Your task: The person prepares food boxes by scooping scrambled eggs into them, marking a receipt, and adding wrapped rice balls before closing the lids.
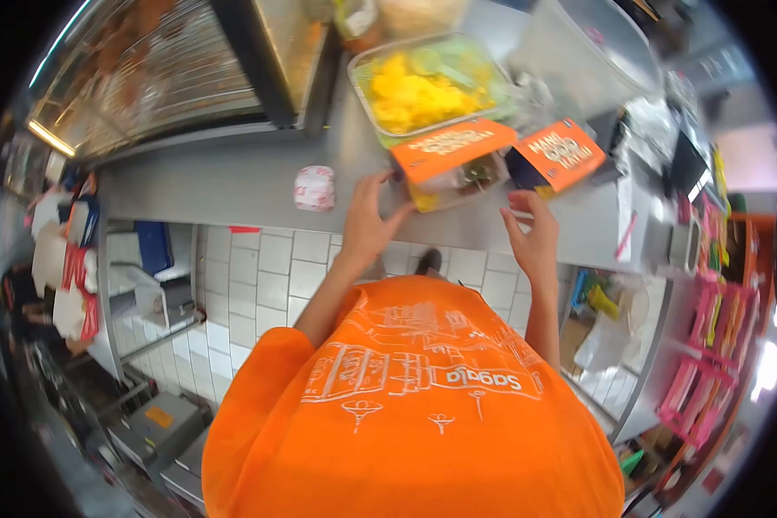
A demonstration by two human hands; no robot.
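Note:
My left hand [374, 217] is by the lower left corner of a clear container with an orange printed sleeve [453, 148], its thumb and fingers apart. Dark and pale contents show through the container's front. To its right, a second orange printed sleeve [559, 155] lies tilted over a dark box. Just below that sleeve, my right hand [531, 226] hovers at the counter's front edge, fingers spread and holding nothing. Behind the first container is a clear tub of yellow pieces [423, 91]. A white and red wrapped item [314, 188] lies left of my left hand.
A glass display case [164, 69] stands at the back left of the metal counter [224, 177]. A large translucent bin [587, 52] is at the back right, with crumpled foil [652, 125] beside it. Pink racks [704, 388] stand at the right, and shelves are under the counter.

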